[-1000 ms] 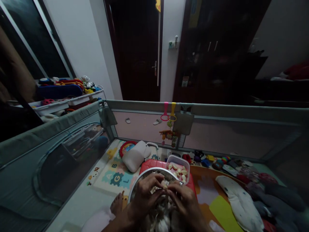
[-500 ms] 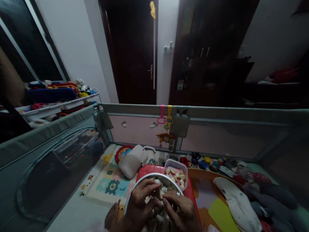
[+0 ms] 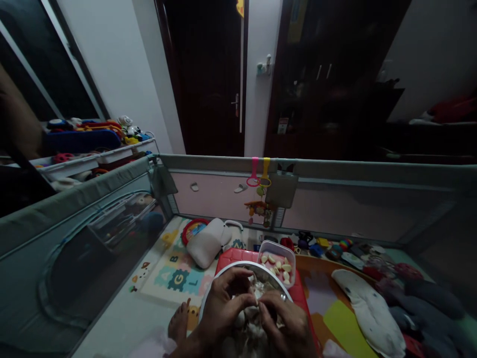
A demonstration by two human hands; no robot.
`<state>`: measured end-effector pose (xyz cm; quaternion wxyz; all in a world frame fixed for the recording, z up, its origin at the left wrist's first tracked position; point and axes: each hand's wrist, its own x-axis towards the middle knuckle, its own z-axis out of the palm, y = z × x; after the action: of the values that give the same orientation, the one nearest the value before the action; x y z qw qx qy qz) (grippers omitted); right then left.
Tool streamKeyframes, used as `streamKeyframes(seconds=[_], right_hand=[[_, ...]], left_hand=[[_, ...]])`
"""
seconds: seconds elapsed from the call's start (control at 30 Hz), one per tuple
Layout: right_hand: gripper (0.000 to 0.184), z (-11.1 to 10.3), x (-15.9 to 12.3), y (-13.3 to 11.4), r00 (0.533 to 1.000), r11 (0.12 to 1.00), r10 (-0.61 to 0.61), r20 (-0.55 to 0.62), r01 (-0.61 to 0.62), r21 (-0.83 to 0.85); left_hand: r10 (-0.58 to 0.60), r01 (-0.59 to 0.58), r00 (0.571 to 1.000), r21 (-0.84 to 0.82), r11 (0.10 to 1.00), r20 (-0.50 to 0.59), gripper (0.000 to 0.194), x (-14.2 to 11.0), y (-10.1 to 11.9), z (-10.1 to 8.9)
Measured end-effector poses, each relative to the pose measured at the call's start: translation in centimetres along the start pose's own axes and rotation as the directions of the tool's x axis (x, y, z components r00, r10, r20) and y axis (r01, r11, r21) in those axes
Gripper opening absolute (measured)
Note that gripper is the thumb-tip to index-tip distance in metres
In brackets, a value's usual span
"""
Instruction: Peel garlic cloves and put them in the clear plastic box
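In the lower centre of the frame, our garlic [image 3: 251, 332] lies in a metal bowl [image 3: 264, 271]. Over it, our left hand [image 3: 228, 303] and right hand [image 3: 286, 317] meet fingertip to fingertip; we cannot tell whether the fingers are clamped on a clove. Just up and right, a clear container [image 3: 278, 244] holds pale cloves [image 3: 286, 267].

Dim, cool light; stretched toward frame edges.
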<state>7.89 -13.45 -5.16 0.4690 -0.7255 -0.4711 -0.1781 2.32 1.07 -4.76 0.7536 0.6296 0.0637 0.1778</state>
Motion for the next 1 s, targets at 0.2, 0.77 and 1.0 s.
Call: streamKeyframes(seconds=[0.2, 0.77, 1.0], right_hand=[[0.020, 1.5, -0.6, 0.7, 0.997, 0.992, -0.058, -0.048, 0.052, -0.115], [0.019, -0.6, 1.2, 1.9, 0.995, 0.969, 0.074, -0.062, -0.086, -0.233], [0.025, -0.5, 0.9, 1.7, 0.992, 0.974, 0.047, 0.121, -0.018, -0.228]], left_hand=[[-0.013, 0.014, 1.000, -0.080, 0.997, 0.018, 0.033, 0.2, -0.1, -0.3], [-0.085, 0.115, 0.984, -0.201, 0.973, 0.154, 0.036, -0.3, 0.2, -1.2], [-0.132, 0.137, 0.990, -0.130, 0.982, 0.050, 0.027, -0.4, 0.9, -1.6]])
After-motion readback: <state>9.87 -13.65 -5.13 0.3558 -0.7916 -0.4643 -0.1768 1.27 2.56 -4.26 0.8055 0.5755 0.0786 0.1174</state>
